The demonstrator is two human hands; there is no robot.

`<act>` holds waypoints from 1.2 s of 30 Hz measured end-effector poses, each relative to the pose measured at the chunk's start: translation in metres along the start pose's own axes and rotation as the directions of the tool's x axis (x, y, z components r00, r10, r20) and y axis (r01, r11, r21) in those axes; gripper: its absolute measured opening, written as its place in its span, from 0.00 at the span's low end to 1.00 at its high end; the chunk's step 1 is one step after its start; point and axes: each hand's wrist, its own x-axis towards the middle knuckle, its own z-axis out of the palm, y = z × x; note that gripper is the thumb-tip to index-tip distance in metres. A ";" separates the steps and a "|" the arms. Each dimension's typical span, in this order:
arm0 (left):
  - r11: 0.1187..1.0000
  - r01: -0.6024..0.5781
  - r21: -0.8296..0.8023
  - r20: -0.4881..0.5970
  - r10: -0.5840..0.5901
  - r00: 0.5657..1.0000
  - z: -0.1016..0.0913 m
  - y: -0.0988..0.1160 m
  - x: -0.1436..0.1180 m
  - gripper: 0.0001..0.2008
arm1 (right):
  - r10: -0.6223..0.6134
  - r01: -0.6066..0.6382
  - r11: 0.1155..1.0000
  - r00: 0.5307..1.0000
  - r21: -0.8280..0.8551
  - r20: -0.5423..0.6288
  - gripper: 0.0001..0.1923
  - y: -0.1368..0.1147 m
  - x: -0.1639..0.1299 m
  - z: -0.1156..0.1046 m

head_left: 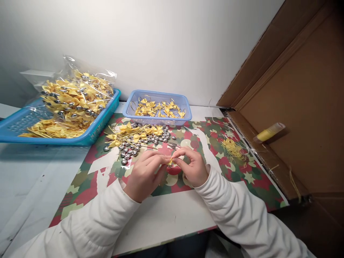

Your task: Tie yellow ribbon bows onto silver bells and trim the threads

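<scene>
Low over the table's middle, my left hand (pixel 146 172) and my right hand (pixel 192 166) meet at the fingertips. Both pinch a small yellow ribbon bow (pixel 170 161), mostly hidden by the fingers, with a silver bead (pixel 169 166) showing just beneath it. Just beyond the fingers lies a small dark metal tool (pixel 173 145), its kind unclear. Past my left hand are several loose shiny silver beads (pixel 127 152) and a pile of yellow bows with gold cord (pixel 129 132).
A blue basket (pixel 157 94) with finished-looking bows stands at the back. Left of it, a larger blue basket (pixel 104 120) carries a stuffed clear bag (pixel 77 93). Yellow thread scraps (pixel 233 148) lie on the right. A cardboard wall (pixel 301 89) bounds that side, with a yellow tube (pixel 269 132) against it.
</scene>
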 end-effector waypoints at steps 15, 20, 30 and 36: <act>0.997 0.074 -0.013 0.042 -0.073 0.996 -0.002 -0.001 0.002 0.06 | 0.381 -0.339 0.839 0.924 0.427 -0.014 0.07 0.004 -0.002 0.015; 0.952 0.277 -0.133 0.097 -0.265 0.959 -0.005 0.001 0.001 0.05 | 0.527 -0.491 0.653 0.841 0.577 0.119 0.15 0.006 0.003 0.013; 0.855 0.430 -0.291 0.215 -0.379 0.900 -0.007 0.002 0.005 0.04 | 0.638 -0.701 0.394 0.674 0.595 0.372 0.20 -0.002 0.005 0.003; 0.740 0.503 -0.447 0.332 -0.386 0.861 -0.007 -0.002 0.005 0.04 | 0.632 -0.748 0.291 0.619 0.597 0.467 0.23 -0.002 0.005 0.000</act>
